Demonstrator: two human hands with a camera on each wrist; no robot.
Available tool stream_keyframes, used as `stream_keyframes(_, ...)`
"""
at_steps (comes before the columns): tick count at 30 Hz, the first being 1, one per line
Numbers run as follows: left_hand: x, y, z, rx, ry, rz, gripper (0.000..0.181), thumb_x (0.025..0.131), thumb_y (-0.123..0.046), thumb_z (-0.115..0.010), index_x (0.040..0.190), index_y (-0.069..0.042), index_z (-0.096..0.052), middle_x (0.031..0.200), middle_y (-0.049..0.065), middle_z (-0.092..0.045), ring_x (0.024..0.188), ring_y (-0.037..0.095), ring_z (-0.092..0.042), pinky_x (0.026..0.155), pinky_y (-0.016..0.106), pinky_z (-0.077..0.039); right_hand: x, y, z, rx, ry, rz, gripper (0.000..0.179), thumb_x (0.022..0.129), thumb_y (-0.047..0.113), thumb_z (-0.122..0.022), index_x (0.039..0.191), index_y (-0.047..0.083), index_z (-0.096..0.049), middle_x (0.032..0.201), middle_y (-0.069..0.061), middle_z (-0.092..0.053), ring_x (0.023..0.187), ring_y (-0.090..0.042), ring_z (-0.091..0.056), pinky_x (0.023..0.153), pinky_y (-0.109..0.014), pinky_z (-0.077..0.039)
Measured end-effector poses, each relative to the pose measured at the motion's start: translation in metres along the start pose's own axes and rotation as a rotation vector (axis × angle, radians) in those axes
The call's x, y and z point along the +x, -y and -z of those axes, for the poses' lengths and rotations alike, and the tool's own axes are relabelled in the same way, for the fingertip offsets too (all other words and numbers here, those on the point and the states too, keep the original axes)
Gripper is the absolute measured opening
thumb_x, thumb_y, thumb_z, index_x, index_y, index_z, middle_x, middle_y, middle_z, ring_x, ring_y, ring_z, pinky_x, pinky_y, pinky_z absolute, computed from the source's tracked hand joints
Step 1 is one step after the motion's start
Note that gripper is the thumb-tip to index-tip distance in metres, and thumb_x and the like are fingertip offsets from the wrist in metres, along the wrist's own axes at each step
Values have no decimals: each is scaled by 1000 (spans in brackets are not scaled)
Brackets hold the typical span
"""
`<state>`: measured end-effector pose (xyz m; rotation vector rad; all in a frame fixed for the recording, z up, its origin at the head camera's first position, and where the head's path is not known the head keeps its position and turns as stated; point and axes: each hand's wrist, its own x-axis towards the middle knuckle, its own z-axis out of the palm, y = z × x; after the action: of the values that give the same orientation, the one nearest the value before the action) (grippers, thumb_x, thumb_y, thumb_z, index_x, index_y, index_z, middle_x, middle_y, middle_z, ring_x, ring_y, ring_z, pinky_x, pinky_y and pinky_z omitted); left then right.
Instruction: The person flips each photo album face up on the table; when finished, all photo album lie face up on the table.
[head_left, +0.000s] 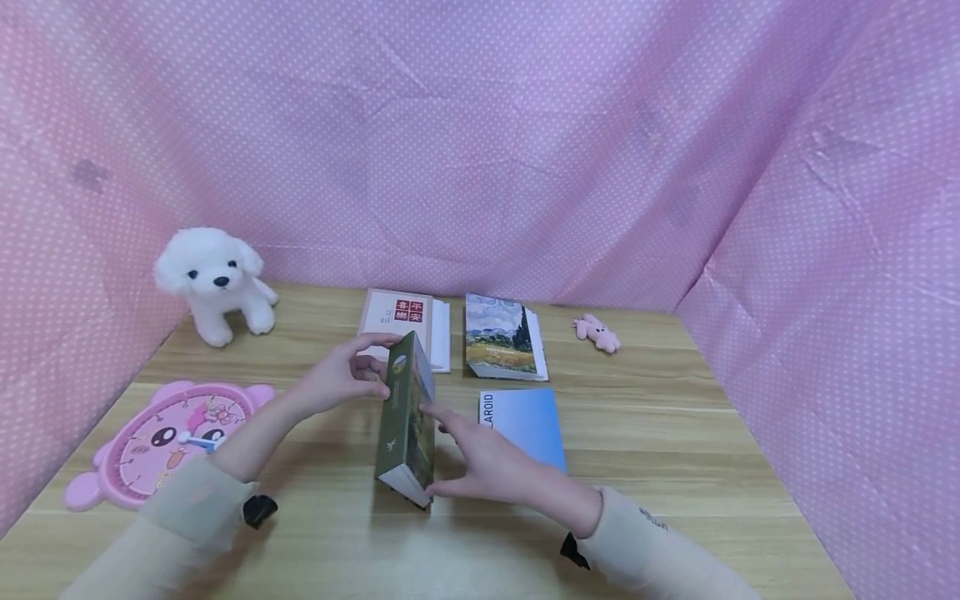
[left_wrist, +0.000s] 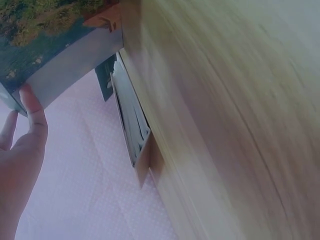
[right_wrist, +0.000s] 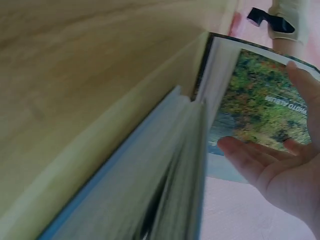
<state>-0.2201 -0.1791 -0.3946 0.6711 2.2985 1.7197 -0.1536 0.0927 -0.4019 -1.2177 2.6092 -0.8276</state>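
Observation:
A thick green photo album (head_left: 405, 417) with a painted cover stands on edge mid-table, its spine towards my left. My left hand (head_left: 333, 379) pinches the far upper corner of it; in the left wrist view one finger of that hand (left_wrist: 30, 150) lies on the cover. My right hand (head_left: 491, 458) touches the cover from the other side, fingers extended and thumb near the closer edge. In the right wrist view the lettered cover (right_wrist: 265, 95) faces that hand (right_wrist: 290, 185). Right beside it lies a blue album (head_left: 525, 421), partly hidden by the right hand.
Behind are a white album with red characters (head_left: 408, 310) and a landscape-painted album (head_left: 498, 333). A pink toy clock (head_left: 135, 454) and a white plush dog (head_left: 225, 287) occupy the left; a small pink plush (head_left: 597, 333) lies far right. Pink dotted cloth (head_left: 480, 167) surrounds the table.

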Motion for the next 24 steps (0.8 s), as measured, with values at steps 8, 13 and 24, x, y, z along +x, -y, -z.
stream_keyframes(8,-9,3,1,-34,13,21,81,76,-12,-78,144,-9,-35,127,29,-51,101,30,-64,80,31,-57,3,-6,-8,-59,76,-10,106,77,53,-72,151,30,0,145,-9,-42,105,-14,-60,85,-25,-52)
stream_keyframes(13,-15,4,1,-21,-1,1,82,76,-10,-77,146,-9,-33,129,29,-47,100,26,-63,80,30,-57,6,-3,-14,-76,93,-30,114,73,56,-73,151,30,6,145,-9,-40,120,-17,-52,94,-31,-49)
stream_keyframes(24,-29,11,5,-2,-8,55,86,77,-15,-76,149,-16,-29,139,27,-41,109,35,-60,84,32,-55,11,3,-26,-108,126,-136,111,75,50,-75,148,43,10,154,-16,-21,113,-30,-57,79,-34,-55)
